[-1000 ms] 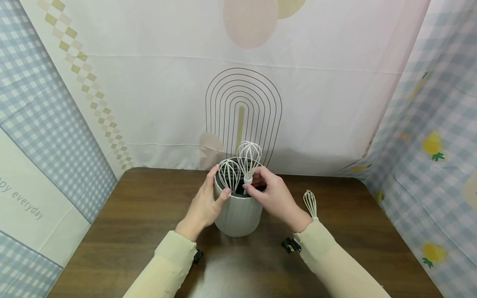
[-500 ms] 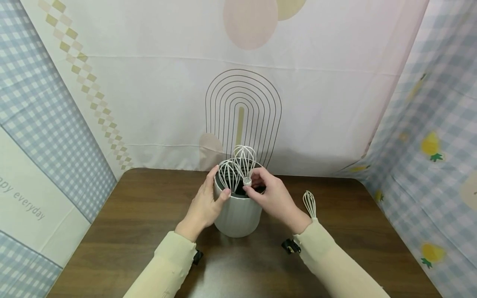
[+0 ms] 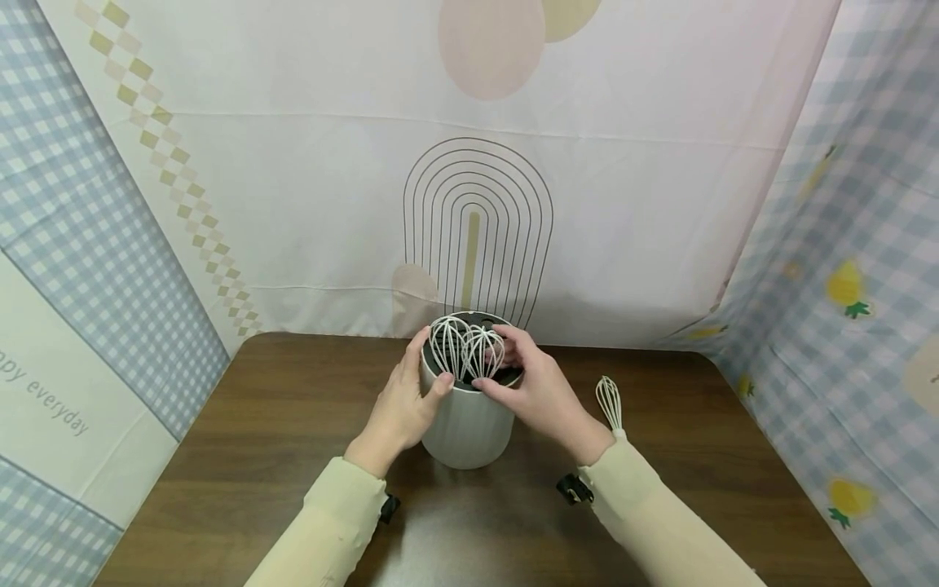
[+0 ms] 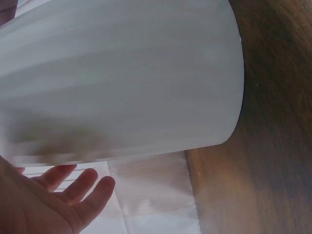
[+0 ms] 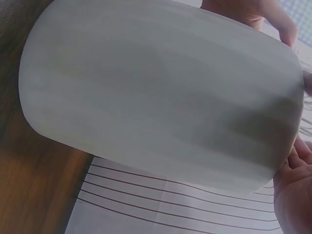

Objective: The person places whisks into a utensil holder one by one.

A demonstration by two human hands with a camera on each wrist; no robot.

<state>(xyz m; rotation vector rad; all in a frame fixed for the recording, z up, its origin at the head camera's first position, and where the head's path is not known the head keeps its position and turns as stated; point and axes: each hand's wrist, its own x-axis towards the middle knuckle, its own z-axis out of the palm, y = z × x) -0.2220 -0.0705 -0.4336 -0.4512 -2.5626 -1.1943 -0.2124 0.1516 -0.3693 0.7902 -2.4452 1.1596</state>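
Note:
A ribbed off-white utensil holder with a dark inside stands upright on the table. My left hand holds it from the left, thumb at the near rim and fingers along the side. Two white wire whisks stand in it, handles hidden inside. The left whisk is beside my left thumb. My right hand is curled loosely around the wire head of the right whisk, with the thumb low at the rim. In the right wrist view, the holder hides most of my right fingers.
A third, smaller whisk lies on the brown wooden table, partly covered by my right sleeve. A printed cloth hangs behind the table, with checked cloths at both sides.
The right whisk has sunk from well above the rim down beside the left whisk. My right thumb and fingers have spread from its neck to around its wires. My left hand has stayed in place.

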